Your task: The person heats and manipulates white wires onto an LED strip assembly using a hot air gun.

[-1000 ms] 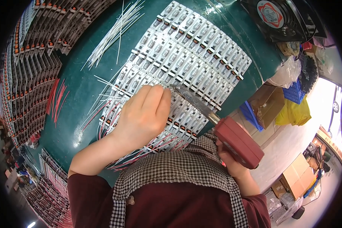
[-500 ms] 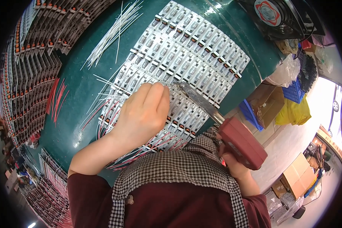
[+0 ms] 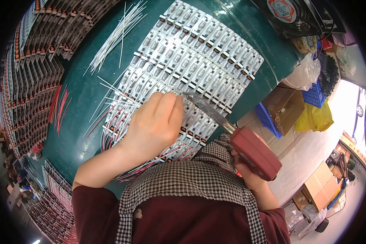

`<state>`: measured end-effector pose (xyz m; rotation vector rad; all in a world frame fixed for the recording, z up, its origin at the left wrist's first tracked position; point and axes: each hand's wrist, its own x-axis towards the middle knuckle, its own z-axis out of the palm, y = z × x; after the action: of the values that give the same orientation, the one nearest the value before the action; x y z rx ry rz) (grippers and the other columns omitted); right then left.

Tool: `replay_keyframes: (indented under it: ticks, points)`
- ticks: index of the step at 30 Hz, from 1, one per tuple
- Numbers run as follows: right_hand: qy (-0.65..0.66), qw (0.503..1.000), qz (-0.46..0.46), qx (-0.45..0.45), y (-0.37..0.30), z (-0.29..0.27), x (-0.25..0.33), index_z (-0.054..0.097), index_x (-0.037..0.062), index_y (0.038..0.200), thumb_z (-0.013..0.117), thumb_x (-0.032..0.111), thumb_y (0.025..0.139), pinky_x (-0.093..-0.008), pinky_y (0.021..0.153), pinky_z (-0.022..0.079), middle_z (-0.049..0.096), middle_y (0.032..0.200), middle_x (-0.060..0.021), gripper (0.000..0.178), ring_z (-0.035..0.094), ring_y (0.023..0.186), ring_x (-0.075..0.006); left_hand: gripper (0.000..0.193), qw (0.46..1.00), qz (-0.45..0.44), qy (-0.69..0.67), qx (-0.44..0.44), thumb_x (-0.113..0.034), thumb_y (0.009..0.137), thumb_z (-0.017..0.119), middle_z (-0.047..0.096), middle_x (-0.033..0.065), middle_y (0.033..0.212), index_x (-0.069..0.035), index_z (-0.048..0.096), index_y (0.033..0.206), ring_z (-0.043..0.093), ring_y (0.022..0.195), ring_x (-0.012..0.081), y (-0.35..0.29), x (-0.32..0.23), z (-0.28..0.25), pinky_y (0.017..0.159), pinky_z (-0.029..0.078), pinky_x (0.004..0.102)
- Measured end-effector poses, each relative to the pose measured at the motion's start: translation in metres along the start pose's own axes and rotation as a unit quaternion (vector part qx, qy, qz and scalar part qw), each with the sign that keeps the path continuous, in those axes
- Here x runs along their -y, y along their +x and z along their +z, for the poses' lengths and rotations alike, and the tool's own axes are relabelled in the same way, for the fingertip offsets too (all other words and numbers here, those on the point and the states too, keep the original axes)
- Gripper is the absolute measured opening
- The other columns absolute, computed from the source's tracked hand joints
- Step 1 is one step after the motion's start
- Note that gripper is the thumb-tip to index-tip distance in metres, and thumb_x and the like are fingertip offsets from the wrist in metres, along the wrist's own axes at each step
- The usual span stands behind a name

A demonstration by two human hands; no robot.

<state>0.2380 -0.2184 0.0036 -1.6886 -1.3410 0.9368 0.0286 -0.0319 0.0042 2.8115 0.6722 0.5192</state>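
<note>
A large panel of white circuit boards (image 3: 173, 49), studded with small parts, lies on a green table. Over its near half, my left hand (image 3: 153, 122) is closed with the fingertips pinched together against the boards. White wires run out to the left from under it; what the fingertips hold is hidden. In my right hand (image 3: 246, 171) is a red soldering gun (image 3: 256, 152), gripped by its handle. Its long dark tip reaches onto the boards just right of my left fingertips. Red and white wires (image 3: 138, 170) hang from the panel's near edge.
Loose white wires (image 3: 117, 36) lie on the table (image 3: 83, 110) at the far left, with red wires (image 3: 59, 109) nearer. Stacked board panels (image 3: 28, 93) line the left side. A black fan (image 3: 293, 16) stands far right. Cardboard boxes (image 3: 288, 110) and a yellow bag (image 3: 314, 118) sit on the floor.
The soldering gun and its tip have shifted slightly left, the tip also a little nearer me. My left hand stays pinched at nearly the same place. The whole table view has shifted slightly left.
</note>
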Motion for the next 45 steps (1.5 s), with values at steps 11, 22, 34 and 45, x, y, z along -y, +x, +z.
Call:
replay_keyframes:
  ticks: [11,22,34,45]
  points:
    - [0.027,0.995,0.092,0.016,-0.010,-0.001,0.002,0.058,-0.0034,0.108,0.077,0.023,0.069,-0.0298,0.067,0.053,0.058,0.115,-0.0184,0.051,0.067,0.080,-0.0256,0.026,1.000,-0.014,0.010,0.013,-0.001,0.063,0.056,0.045,0.0087,0.077,0.009,0.057,0.087,0.048,0.067,0.0185,-0.001,-0.002,0.000,0.049,0.045,0.0249]
    - [-0.005,1.000,-0.013,0.001,-0.001,0.003,0.005,0.052,-0.0045,0.117,0.079,0.020,0.068,-0.0306,0.072,0.053,0.061,0.110,-0.0177,0.061,0.066,0.084,-0.0255,0.026,1.000,-0.016,0.014,0.003,-0.001,0.062,0.057,0.045,0.0083,0.077,0.008,0.057,0.087,0.049,0.067,0.0184,-0.001,-0.003,0.002,0.049,0.045,0.0250]
    - [0.044,0.996,0.072,-0.004,-0.018,-0.001,-0.001,0.050,-0.0071,0.117,0.079,0.019,0.067,-0.0299,0.068,0.053,0.059,0.113,-0.0186,0.064,0.066,0.084,-0.0262,0.026,1.000,-0.013,0.017,0.011,-0.002,0.062,0.056,0.044,0.0080,0.076,0.008,0.056,0.086,0.048,0.067,0.0186,0.000,-0.003,0.000,0.049,0.045,0.0249]
    - [0.074,0.992,0.100,-0.012,-0.020,-0.005,-0.002,0.057,-0.0046,0.109,0.078,0.020,0.067,-0.0305,0.070,0.053,0.056,0.117,-0.0196,0.054,0.066,0.087,-0.0274,0.023,0.999,0.013,0.021,-0.021,-0.001,0.061,0.055,0.045,0.0071,0.075,0.008,0.057,0.082,0.048,0.066,0.0173,0.002,-0.007,0.006,0.048,0.044,0.0242]
